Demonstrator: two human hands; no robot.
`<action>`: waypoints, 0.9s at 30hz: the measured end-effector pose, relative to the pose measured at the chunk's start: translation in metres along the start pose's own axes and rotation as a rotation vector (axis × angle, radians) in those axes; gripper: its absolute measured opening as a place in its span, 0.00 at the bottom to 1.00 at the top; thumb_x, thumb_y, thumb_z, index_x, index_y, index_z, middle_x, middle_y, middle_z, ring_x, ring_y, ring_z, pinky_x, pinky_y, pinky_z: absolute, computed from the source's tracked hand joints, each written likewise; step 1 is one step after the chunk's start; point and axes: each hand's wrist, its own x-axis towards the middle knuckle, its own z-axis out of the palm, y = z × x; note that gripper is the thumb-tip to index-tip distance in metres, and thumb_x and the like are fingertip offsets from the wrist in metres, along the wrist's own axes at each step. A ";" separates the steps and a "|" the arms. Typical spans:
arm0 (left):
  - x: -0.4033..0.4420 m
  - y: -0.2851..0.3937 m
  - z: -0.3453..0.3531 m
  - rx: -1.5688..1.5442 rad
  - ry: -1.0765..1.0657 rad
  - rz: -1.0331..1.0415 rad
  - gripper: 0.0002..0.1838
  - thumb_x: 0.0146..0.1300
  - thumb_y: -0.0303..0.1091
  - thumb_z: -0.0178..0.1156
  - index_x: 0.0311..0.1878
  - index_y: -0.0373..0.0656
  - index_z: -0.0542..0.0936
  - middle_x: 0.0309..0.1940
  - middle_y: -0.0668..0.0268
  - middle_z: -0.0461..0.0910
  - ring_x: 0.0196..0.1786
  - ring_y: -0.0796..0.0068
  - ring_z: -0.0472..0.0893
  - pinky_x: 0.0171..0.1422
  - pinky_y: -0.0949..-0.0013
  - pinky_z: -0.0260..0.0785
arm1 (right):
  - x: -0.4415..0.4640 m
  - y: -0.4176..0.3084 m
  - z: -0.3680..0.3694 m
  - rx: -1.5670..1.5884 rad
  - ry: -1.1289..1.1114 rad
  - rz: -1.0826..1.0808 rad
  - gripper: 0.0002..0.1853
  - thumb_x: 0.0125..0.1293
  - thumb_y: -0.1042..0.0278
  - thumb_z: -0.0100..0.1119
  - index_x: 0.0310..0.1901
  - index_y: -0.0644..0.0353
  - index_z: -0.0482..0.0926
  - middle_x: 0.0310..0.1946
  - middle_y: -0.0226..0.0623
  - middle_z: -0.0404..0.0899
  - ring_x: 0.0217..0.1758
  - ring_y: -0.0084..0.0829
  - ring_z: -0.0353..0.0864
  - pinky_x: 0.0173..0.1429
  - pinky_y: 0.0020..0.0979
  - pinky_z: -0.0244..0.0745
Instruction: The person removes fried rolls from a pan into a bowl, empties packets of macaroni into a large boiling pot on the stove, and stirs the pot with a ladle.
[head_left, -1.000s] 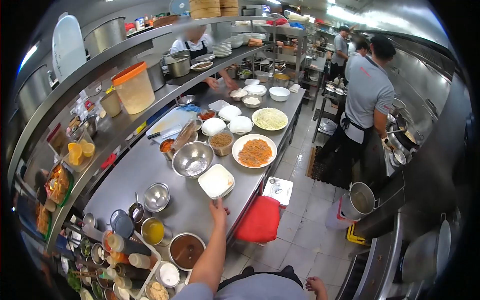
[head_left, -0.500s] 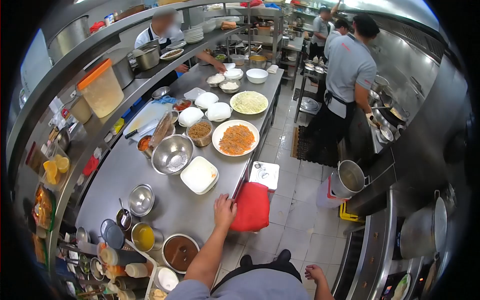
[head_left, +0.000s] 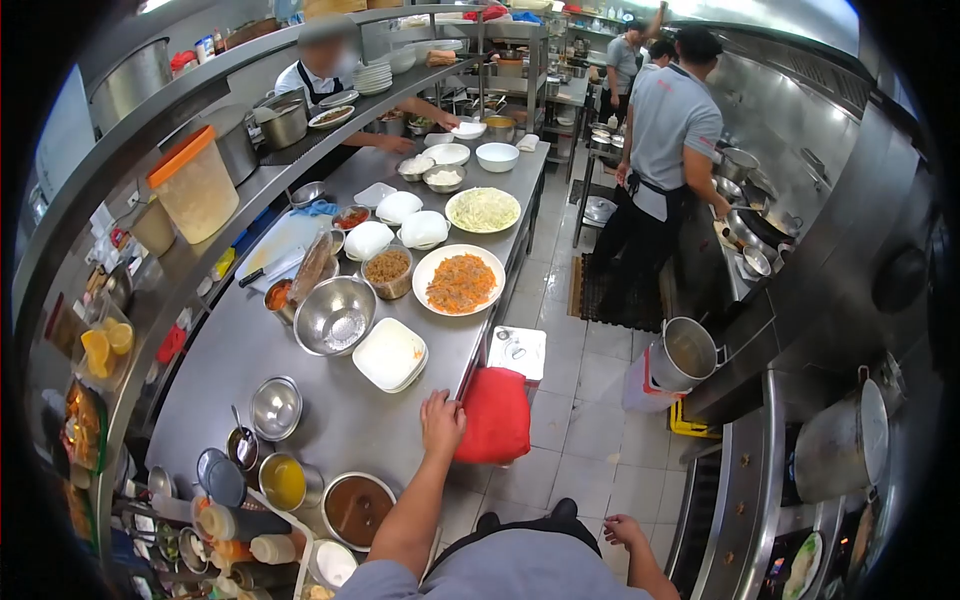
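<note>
My left hand (head_left: 441,422) rests on the edge of the steel table (head_left: 330,420), its fingers spread and holding nothing. Just beyond its fingertips sits a stack of square white plates (head_left: 390,356). Behind that stack are a perforated steel bowl (head_left: 337,315) and a white plate of shredded carrot mix (head_left: 459,281). A red cushion-like thing (head_left: 493,415) is to the right of this hand, beside the table. My right hand (head_left: 625,531) hangs at my side over the tiled floor, fingers loosely curled and apart, with nothing in it.
Pots of brown sauce (head_left: 359,510) and yellow liquid (head_left: 283,482) stand at the near left. A knife (head_left: 266,270) lies beside a cutting board. Overhead runs a steel shelf (head_left: 270,165). To the right are a large pot (head_left: 690,353) and a co-worker (head_left: 672,140) at the stove.
The view has shifted slightly. Across the table, a person's hand now lifts a white dish near the back. The co-worker at the stove has shifted posture. My hands stay nearly still.
</note>
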 end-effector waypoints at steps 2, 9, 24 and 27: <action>-0.002 0.000 0.000 0.000 0.000 0.005 0.07 0.54 0.33 0.58 0.36 0.44 0.80 0.53 0.58 0.73 0.63 0.56 0.66 0.70 0.51 0.50 | 0.001 -0.014 -0.002 0.014 0.000 -0.019 0.14 0.62 0.63 0.57 0.48 0.58 0.74 0.30 0.35 0.80 0.27 0.29 0.80 0.29 0.30 0.75; -0.003 0.002 0.000 -0.024 0.007 0.005 0.07 0.54 0.33 0.58 0.36 0.44 0.80 0.53 0.59 0.73 0.63 0.56 0.67 0.70 0.53 0.51 | -0.002 -0.016 0.002 0.026 -0.041 -0.050 0.15 0.62 0.64 0.57 0.49 0.58 0.73 0.30 0.35 0.80 0.27 0.28 0.80 0.29 0.29 0.75; -0.001 0.000 0.001 -0.008 -0.039 0.018 0.07 0.53 0.32 0.59 0.36 0.44 0.79 0.54 0.58 0.72 0.64 0.55 0.65 0.70 0.51 0.50 | -0.028 0.040 0.011 0.084 0.026 0.055 0.16 0.61 0.64 0.58 0.50 0.59 0.74 0.29 0.36 0.80 0.24 0.28 0.80 0.25 0.28 0.73; -0.004 0.001 0.001 -0.016 -0.035 0.021 0.07 0.53 0.32 0.59 0.35 0.44 0.80 0.54 0.58 0.72 0.64 0.55 0.65 0.71 0.51 0.49 | -0.033 0.049 0.022 0.141 0.018 0.040 0.16 0.62 0.65 0.58 0.50 0.60 0.73 0.29 0.36 0.80 0.24 0.28 0.79 0.25 0.28 0.74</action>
